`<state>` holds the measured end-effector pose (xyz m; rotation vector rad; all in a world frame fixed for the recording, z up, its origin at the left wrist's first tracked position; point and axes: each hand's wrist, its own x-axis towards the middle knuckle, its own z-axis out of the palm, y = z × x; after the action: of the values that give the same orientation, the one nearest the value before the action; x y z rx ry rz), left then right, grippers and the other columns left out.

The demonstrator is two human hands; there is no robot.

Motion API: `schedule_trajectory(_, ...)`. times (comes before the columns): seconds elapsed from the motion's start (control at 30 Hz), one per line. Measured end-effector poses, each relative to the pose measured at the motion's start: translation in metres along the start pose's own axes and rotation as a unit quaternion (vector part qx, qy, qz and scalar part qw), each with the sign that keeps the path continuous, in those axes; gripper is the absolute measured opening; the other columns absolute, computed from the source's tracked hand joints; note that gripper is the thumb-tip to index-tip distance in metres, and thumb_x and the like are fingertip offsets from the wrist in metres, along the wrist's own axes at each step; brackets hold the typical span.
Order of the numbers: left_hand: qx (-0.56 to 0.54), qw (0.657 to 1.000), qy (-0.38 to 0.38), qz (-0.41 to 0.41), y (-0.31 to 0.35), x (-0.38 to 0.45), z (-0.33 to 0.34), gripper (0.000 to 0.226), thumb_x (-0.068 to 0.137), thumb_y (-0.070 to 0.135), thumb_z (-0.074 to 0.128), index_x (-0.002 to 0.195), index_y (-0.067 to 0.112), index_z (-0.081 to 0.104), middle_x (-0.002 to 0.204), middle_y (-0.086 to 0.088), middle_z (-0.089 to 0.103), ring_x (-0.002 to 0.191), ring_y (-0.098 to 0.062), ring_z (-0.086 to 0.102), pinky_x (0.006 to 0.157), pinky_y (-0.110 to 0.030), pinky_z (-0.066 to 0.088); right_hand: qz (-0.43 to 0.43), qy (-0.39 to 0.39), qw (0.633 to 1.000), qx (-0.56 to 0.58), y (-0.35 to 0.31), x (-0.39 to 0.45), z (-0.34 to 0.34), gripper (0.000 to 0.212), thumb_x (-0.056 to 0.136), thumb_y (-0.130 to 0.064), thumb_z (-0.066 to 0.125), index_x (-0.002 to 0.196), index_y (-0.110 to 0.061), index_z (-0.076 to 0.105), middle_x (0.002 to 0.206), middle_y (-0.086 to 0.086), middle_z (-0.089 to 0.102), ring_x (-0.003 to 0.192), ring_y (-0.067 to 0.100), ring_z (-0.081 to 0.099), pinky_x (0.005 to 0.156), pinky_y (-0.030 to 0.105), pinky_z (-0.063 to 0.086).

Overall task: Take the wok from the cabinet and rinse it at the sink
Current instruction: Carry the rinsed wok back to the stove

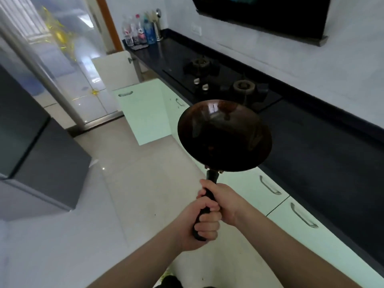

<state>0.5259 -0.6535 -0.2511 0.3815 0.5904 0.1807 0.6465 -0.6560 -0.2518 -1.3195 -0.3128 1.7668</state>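
I hold a dark, round wok (224, 136) in the air in front of me, its bowl facing up toward me and its black handle (211, 179) pointing back at me. Both hands grip that handle: my left hand (200, 223) lower down near its end, my right hand (223, 201) higher up, closer to the bowl. The wok hangs over the floor beside the counter edge. A white cabinet door (145, 113) under the counter stands swung out. No sink is in view.
A black counter (311, 142) runs along the right with a two-burner gas stove (220, 80) and bottles (139, 32) at its far end. White cabinet fronts (291, 215) with metal handles sit below it. A grey fridge-like unit (31, 163) stands left; a glass sliding door (62, 69) is beyond.
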Motion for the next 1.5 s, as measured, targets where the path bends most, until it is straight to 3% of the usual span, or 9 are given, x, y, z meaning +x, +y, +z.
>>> schedule_trajectory(0.37, -0.082, 0.992, -0.011, 0.094, 0.091, -0.078, -0.111, 0.026, 0.081, 0.014, 0.052, 0.056, 0.016, 0.045, 0.041, 0.007, 0.029, 0.026, -0.006, 0.027, 0.031, -0.017, 0.018, 0.022, -0.047, 0.995, -0.088, -0.002, 0.094, 0.155, 0.04, 0.093, -0.031, 0.057, 0.056, -0.017, 0.059, 0.065, 0.001, 0.056, 0.052, 0.01, 0.051, 0.059, 0.022, 0.043)
schedule_trajectory(0.5, -0.102, 0.988, -0.01, 0.113, 0.123, -0.102, -0.143, 0.023, 0.081, 0.013, 0.052, 0.059, 0.016, 0.047, 0.041, 0.007, 0.028, 0.027, -0.006, 0.028, 0.031, -0.017, 0.02, 0.039, -0.061, 0.994, -0.083, -0.006, 0.122, 0.204, 0.035, 0.095, -0.029, 0.056, 0.064, -0.014, 0.053, 0.063, -0.001, 0.056, 0.048, 0.008, 0.053, 0.053, 0.02, 0.045)
schedule_trajectory(0.67, -0.116, 0.985, 0.012, 0.13, 0.159, -0.121, -0.172, 0.024, 0.082, 0.014, 0.051, 0.059, 0.015, 0.046, 0.041, 0.007, 0.03, 0.027, -0.005, 0.028, 0.03, -0.017, 0.022, 0.057, -0.079, 0.989, -0.113, -0.017, 0.154, 0.245, 0.036, 0.096, -0.03, 0.053, 0.064, -0.013, 0.052, 0.061, -0.003, 0.056, 0.051, 0.008, 0.052, 0.06, 0.019, 0.046)
schedule_trajectory(1.1, -0.163, 0.974, 0.003, 0.155, 0.265, -0.088, -0.221, 0.02, 0.077, 0.01, 0.059, 0.06, 0.012, 0.047, 0.039, 0.004, 0.035, 0.026, -0.007, 0.033, 0.028, -0.017, 0.027, 0.074, -0.079, 0.991, -0.076, -0.072, 0.263, 0.286, 0.037, 0.097, -0.034, 0.051, 0.069, -0.011, 0.053, 0.065, 0.001, 0.059, 0.06, 0.013, 0.054, 0.069, 0.024, 0.046)
schedule_trajectory(1.5, -0.146, 0.976, -0.003, 0.16, 0.427, -0.011, -0.236, 0.025, 0.069, 0.009, 0.072, 0.057, 0.012, 0.05, 0.04, 0.006, 0.034, 0.027, -0.006, 0.032, 0.031, -0.017, 0.02, 0.054, -0.106, 0.988, -0.102, -0.204, 0.39, 0.299, 0.038, 0.098, -0.032, 0.05, 0.068, -0.011, 0.055, 0.064, -0.001, 0.059, 0.057, 0.01, 0.055, 0.067, 0.023, 0.046)
